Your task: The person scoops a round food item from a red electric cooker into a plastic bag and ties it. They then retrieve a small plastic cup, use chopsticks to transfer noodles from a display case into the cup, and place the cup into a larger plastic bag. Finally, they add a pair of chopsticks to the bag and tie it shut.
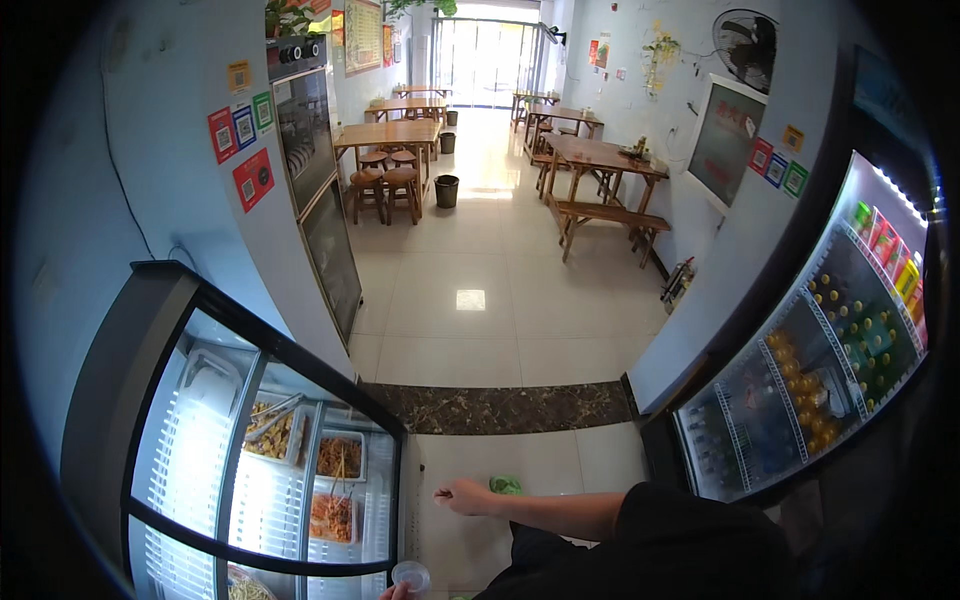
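Observation:
At the bottom edge my left hand, mostly cut off, holds a small clear round plastic container. It is beside the front corner of a glass-fronted display fridge. My right arm reaches across from the right in a black sleeve. My right hand has its fingers curled in, and I make out nothing held in it. Behind the wrist, a green object shows low down, partly hidden. Through the fridge glass I see a tub of yellowish food with tongs and two tubs of reddish-brown food.
A drinks cooler with bottles and cartons stands on the right. A dark stone strip crosses the tiled floor. Beyond are a tall cabinet, wooden tables, stools, a bench and a black bin.

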### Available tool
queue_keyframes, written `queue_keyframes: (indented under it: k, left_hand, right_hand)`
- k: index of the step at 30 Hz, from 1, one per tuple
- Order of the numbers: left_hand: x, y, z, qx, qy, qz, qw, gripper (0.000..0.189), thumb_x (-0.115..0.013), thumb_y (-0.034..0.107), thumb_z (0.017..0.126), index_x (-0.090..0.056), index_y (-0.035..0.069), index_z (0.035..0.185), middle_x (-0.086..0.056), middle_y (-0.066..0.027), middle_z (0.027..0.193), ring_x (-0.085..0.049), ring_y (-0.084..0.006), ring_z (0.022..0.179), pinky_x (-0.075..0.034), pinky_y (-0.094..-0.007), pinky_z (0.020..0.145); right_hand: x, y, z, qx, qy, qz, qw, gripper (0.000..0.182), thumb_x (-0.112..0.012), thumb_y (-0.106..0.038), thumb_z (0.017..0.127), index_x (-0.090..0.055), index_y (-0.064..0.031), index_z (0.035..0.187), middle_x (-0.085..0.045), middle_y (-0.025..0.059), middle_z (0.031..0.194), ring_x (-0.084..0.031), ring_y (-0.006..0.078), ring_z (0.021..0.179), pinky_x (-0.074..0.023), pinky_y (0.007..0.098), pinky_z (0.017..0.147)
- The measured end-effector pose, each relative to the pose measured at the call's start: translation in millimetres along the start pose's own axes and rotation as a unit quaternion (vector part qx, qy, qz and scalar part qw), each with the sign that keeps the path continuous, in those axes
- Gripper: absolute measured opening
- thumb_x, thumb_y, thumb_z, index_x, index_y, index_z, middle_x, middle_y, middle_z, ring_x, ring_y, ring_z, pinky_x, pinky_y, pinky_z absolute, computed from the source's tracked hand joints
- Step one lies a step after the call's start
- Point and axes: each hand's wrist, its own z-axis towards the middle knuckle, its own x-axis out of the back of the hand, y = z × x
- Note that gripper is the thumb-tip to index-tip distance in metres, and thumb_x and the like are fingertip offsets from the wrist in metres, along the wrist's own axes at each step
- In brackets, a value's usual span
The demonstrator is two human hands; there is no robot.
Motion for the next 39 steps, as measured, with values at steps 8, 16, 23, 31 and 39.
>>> queue_keyframes:
  k: [8,16,23,31,39]
  left_hand:
    - [-120,24,19,0.003,0.102,-0.081,0.991,0.018,-0.068,0.018,0.088,-0.065,0.002,0.096,-0.064,-0.0065,0.079,-0.063,-0.0170,0.072,-0.052,-0.0300,0.063]
    - [-181,20,159,0.053,0.070,0.070,0.994,0.035,-0.070,0.019,0.086,-0.063,-0.003,0.112,-0.067,-0.0089,0.093,-0.062,-0.0160,0.077,-0.052,-0.0286,0.066]
    - [-148,-19,293,0.037,-0.088,0.188,0.978,0.049,-0.072,0.025,0.082,-0.060,-0.008,0.117,-0.068,-0.0105,0.098,-0.062,-0.0173,0.080,-0.050,-0.0313,0.071]
    - [-118,-84,390,0.079,-0.138,0.294,0.942,0.061,-0.073,0.036,0.080,-0.057,-0.005,0.123,-0.062,-0.0156,0.117,-0.059,-0.0232,0.106,-0.047,-0.0354,0.088]
    - [-114,-120,432,-0.231,0.020,0.603,0.763,0.055,-0.076,0.040,0.071,-0.064,0.005,0.112,-0.063,-0.0183,0.113,-0.055,-0.0339,0.113,-0.043,-0.0406,0.099]
  right_hand:
    - [44,13,204,0.157,-0.007,-0.076,0.985,0.021,-0.056,-0.018,0.085,-0.063,-0.0066,0.101,-0.065,0.0122,0.095,-0.063,0.0320,0.090,-0.0500,0.0435,0.076]
    - [46,28,323,0.283,0.060,-0.121,0.949,0.008,-0.058,-0.013,0.082,-0.059,-0.0075,0.087,-0.060,0.0110,0.079,-0.060,0.0322,0.079,-0.0483,0.0421,0.066]
    - [43,49,334,0.466,0.185,-0.032,0.865,0.014,-0.066,-0.001,0.076,-0.056,-0.0086,0.082,-0.058,0.0036,0.070,-0.055,0.0239,0.061,-0.0459,0.0334,0.054]
    - [16,76,362,0.563,0.292,-0.093,0.768,0.024,-0.071,-0.004,0.077,-0.054,-0.0028,0.094,-0.056,0.0045,0.070,-0.052,0.0188,0.055,-0.0404,0.0276,0.045]
    - [4,93,370,0.596,0.347,-0.097,0.718,0.023,-0.063,-0.013,0.085,-0.051,-0.0002,0.099,-0.055,0.0087,0.076,-0.050,0.0205,0.057,-0.0387,0.0314,0.045]
